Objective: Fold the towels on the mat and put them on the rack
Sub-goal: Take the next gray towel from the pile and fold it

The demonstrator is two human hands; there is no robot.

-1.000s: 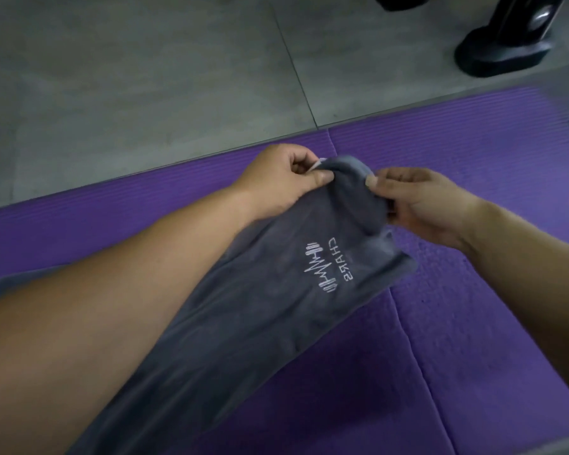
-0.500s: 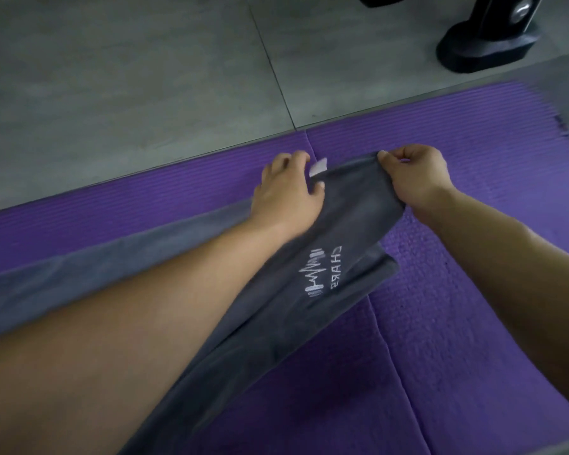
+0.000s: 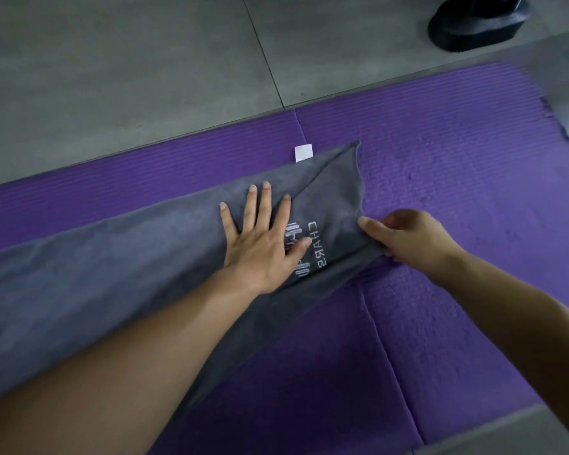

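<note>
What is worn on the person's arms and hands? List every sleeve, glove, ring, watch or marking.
The left hand and right hand are bare: no gloves, rings or watch. The left forearm and right forearm show no sleeve up to the frame edge, and no markings.

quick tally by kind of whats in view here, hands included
towel: 1
mat: 1
hands: 2, left hand and right hand
black base: 1
total: 5
</note>
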